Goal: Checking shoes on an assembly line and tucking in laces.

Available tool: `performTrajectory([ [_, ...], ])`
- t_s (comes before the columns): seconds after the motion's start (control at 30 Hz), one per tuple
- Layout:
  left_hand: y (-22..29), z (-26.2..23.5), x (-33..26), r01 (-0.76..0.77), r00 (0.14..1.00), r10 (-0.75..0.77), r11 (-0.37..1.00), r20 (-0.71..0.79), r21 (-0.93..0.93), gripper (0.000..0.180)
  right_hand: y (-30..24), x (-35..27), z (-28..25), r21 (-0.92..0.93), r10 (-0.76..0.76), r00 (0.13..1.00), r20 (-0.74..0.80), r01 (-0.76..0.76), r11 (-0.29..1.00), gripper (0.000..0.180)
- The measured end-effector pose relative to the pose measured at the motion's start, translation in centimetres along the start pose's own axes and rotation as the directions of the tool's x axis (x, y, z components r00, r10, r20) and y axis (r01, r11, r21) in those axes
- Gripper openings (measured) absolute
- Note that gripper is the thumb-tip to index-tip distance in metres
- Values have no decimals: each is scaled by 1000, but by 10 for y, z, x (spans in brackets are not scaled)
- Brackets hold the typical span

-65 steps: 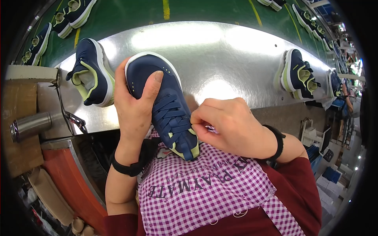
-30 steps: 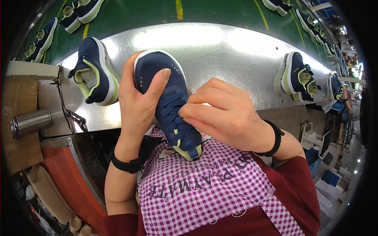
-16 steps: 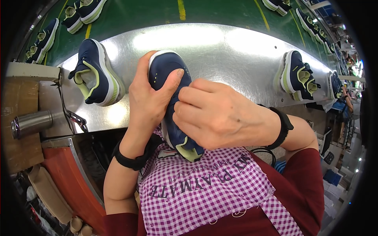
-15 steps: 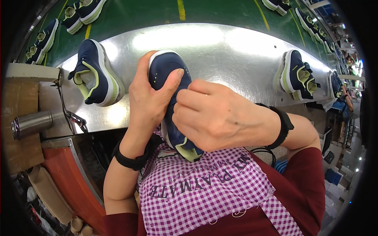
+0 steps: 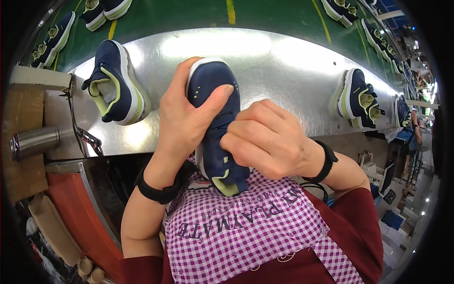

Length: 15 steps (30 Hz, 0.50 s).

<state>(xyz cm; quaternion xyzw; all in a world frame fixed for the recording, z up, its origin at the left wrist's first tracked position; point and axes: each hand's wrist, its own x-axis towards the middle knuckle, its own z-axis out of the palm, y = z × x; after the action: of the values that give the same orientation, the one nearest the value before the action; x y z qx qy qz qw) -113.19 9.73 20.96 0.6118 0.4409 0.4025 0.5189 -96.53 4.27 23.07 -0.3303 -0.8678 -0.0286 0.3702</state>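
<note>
I hold a navy sneaker (image 5: 215, 111) with a white sole rim and yellow-green lining upright against my chest, toe pointing away. My left hand (image 5: 182, 120) wraps its left side, thumb lying across the toe area. Over the shoe's laces and tongue lies my right hand (image 5: 265, 139), fingers curled and pressing there. The laces are hidden under it. Each wrist carries a black band.
A shiny curved metal bench (image 5: 265, 61) holds a second navy sneaker (image 5: 113, 85) on its side at left and another (image 5: 359, 97) at right. Beyond, a green conveyor (image 5: 189, 16) carries more sneakers. A metal cylinder (image 5: 33, 142) sits at left.
My right hand has slid from the shoe's heel end up over the laces, covering them. The shoe was raised and tilted a little further from me, and my left thumb shifted across the toe.
</note>
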Motion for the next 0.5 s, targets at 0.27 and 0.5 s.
performTrajectory([
  [0.27,-14,-6,-4,118,990,-134,958,-43,-261,46,-4,-1,-12,221,246,943,224,-295,929,43],
  [0.5,-27,-20,-9,169,977,-209,869,-35,-464,46,0,-14,-2,102,244,958,151,-261,960,41],
])
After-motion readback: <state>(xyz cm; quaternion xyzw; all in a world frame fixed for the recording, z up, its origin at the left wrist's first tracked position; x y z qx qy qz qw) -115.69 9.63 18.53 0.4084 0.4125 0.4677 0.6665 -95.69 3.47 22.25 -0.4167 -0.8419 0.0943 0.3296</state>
